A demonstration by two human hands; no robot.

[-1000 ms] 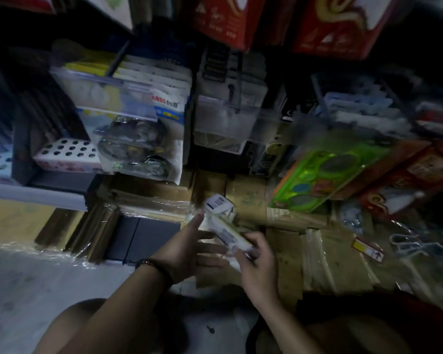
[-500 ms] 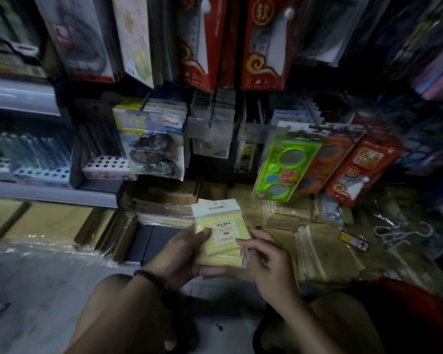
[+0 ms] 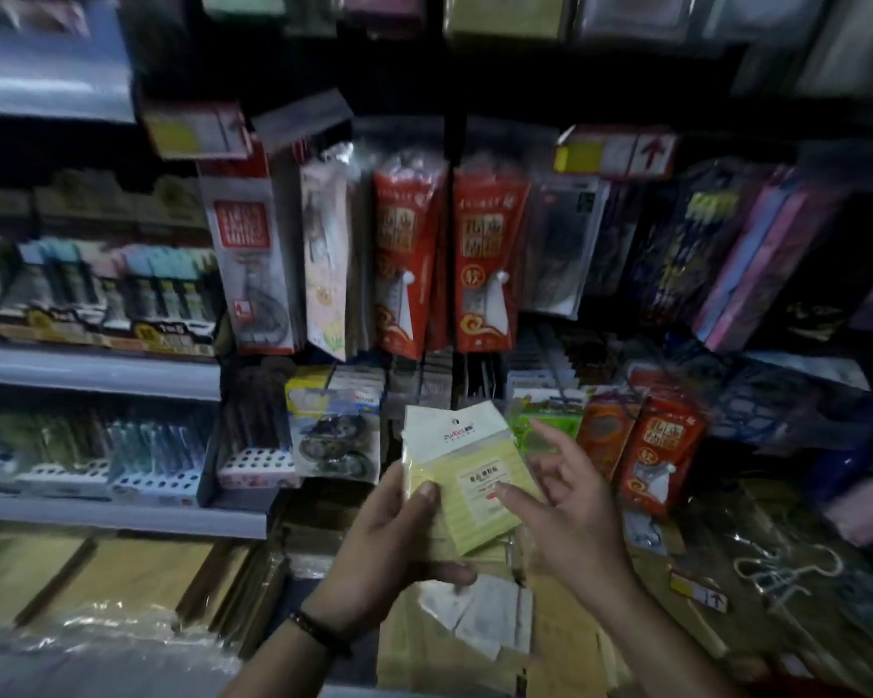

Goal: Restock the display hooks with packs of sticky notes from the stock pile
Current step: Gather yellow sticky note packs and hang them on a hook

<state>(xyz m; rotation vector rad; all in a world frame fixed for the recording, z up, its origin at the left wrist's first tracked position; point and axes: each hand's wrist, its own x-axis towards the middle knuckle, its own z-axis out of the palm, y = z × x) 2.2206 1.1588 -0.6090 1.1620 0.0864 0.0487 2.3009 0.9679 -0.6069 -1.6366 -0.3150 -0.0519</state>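
Packs of yellow sticky notes (image 3: 467,468) with white header cards are held upright in front of the lower display hooks (image 3: 444,382). My left hand (image 3: 389,541) grips the stack from the left, its thumb on the front and its fingers underneath. My right hand (image 3: 570,511) touches the front pack's right side with its thumb, its fingers spread loosely beside it. More packs of the stock pile (image 3: 475,627) lie flat below my hands.
Red hanging packs (image 3: 409,259) and other goods fill the pegs above. A green stencil pack (image 3: 545,425) and red packs (image 3: 661,455) hang to the right. Shelves of pens (image 3: 97,294) stand on the left, wrapped brown paper stacks (image 3: 97,576) lie below.
My view has tilted up toward the hanging display. Both hands raised the sticky note packs from near the stock pile up to the lower hooks. The right hand's fingers have loosened and spread.
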